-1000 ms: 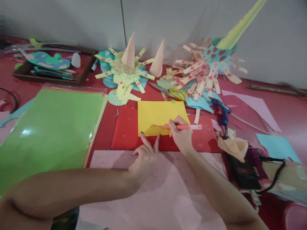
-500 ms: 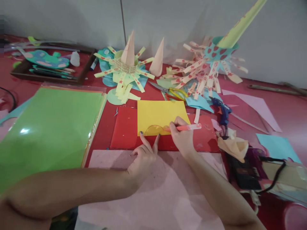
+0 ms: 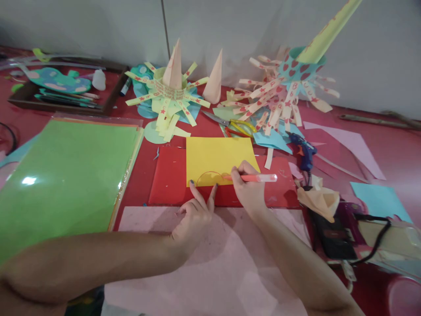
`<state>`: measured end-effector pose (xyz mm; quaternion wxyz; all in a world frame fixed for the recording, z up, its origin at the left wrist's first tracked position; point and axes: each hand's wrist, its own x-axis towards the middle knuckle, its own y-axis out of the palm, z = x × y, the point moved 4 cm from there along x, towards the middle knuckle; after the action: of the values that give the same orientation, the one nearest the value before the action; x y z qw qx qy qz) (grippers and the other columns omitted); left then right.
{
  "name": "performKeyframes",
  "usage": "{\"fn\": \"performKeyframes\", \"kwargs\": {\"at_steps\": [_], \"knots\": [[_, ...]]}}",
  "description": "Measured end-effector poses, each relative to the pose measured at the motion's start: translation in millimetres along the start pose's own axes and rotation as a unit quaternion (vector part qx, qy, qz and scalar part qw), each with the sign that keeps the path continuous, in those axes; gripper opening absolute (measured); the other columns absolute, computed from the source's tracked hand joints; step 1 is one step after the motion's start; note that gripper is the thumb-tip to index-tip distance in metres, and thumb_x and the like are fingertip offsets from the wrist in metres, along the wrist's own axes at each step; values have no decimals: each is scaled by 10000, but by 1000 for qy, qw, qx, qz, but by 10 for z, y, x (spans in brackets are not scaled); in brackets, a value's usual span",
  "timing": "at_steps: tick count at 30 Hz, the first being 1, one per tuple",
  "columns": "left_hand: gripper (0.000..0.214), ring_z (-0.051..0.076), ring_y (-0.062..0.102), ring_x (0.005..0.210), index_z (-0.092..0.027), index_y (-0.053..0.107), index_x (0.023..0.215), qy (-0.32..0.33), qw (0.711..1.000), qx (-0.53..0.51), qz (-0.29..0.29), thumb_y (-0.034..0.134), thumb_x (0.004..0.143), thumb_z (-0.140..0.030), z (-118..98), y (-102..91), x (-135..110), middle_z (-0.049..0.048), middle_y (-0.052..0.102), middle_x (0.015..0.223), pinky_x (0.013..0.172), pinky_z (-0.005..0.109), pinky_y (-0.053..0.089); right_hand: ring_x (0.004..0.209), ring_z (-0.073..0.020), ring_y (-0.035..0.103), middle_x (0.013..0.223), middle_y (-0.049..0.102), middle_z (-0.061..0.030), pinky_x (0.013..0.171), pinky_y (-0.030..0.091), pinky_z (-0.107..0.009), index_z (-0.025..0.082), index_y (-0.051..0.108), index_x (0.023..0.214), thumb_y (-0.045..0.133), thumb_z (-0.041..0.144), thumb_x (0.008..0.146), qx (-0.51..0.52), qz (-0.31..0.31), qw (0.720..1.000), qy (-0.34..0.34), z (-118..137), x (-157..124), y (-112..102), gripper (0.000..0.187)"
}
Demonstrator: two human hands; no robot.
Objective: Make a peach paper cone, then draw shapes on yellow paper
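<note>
A yellow sheet of paper [image 3: 222,153] lies on a flat red board or folder [image 3: 169,180], with a red curved line drawn along its near edge. My right hand [image 3: 248,188] is closed round a marker with a red barrel and pale end [image 3: 259,177]; its tip is at the paper by the right end of the curve. My left hand [image 3: 197,208] has its fingers apart, two fingertips pressing the paper's near edge on either side of the arc. Under my forearms is a pale pink sheet [image 3: 213,263].
Green sheets in clear plastic [image 3: 75,166] lie at left, beyond them a brown tray [image 3: 108,94]. Behind the yellow paper are scissors [image 3: 241,127], a paper cone [image 3: 214,79] and fringed paper crowns [image 3: 173,85]. A blue glue gun [image 3: 304,153] and a black device [image 3: 332,239] lie right.
The camera view has shifted slightly, so everything sits a little further left. Both hands keep nearly the same places on the yellow paper, and the marker stays in my right hand.
</note>
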<state>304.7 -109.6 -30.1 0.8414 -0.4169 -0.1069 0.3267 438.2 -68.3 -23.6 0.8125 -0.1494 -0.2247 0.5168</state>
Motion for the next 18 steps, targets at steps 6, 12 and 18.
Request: {"fn": "performKeyframes", "kwargs": {"at_steps": [6,12,18], "knots": [[650,99,513,412,-164,242,1342,-7,999,-49,4,352,740,56,5,4,3,226,563,1111,395,238,423,413,-69,323,453,328,80,438,289,-208,207,320,541,471,230,788,-20,14,1000,12,34,1,15,290],[639,98,517,412,-179,263,1336,3,1000,-26,9,357,747,52,5,3,-4,225,575,1100,389,232,416,419,-66,323,453,328,77,450,288,-208,200,327,537,483,244,792,-41,24,999,-3,61,4,14,302],[636,107,517,407,-148,264,1341,-5,1000,-29,1,358,743,48,-2,3,-7,233,587,1082,386,243,413,442,-65,257,465,265,81,438,251,-199,202,246,541,473,156,746,-49,13,998,-26,75,3,1,309]]}}
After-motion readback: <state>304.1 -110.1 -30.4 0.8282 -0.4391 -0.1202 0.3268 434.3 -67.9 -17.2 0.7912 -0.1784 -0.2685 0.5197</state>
